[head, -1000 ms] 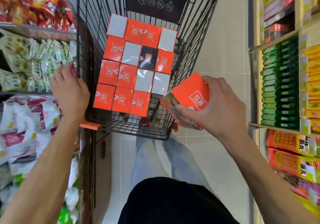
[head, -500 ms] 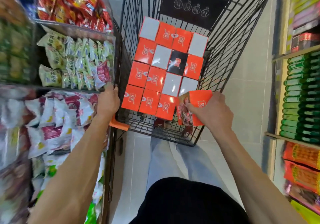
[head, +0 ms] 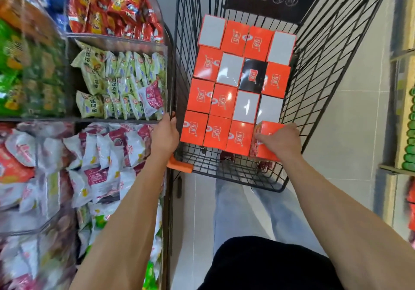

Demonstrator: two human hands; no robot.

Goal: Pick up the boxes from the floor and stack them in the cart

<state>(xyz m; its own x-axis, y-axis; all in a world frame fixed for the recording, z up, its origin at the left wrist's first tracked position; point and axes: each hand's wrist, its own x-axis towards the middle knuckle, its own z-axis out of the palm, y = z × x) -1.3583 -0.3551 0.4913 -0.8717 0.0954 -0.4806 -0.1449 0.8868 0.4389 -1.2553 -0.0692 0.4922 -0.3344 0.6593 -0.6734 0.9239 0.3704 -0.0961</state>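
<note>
A black wire cart (head: 318, 69) stands in front of me, filled with a flat layer of several orange, white and black boxes (head: 224, 103). My right hand (head: 281, 142) is shut on one orange box (head: 267, 130), pressing it into the near right corner of the layer, beside the near row. My left hand (head: 165, 133) grips the cart's near left rim, just above the orange handle piece (head: 179, 166).
Shelves of snack bags (head: 116, 87) run close along the cart's left side. A shelf with green packages (head: 409, 132) stands at the right. White tiled floor (head: 350, 114) lies between cart and right shelf. My legs are under the cart's near end.
My right hand carried the orange box from outside the cart's near right edge down into the near right corner of the layer. My left hand slid along the rim towards the handle.
</note>
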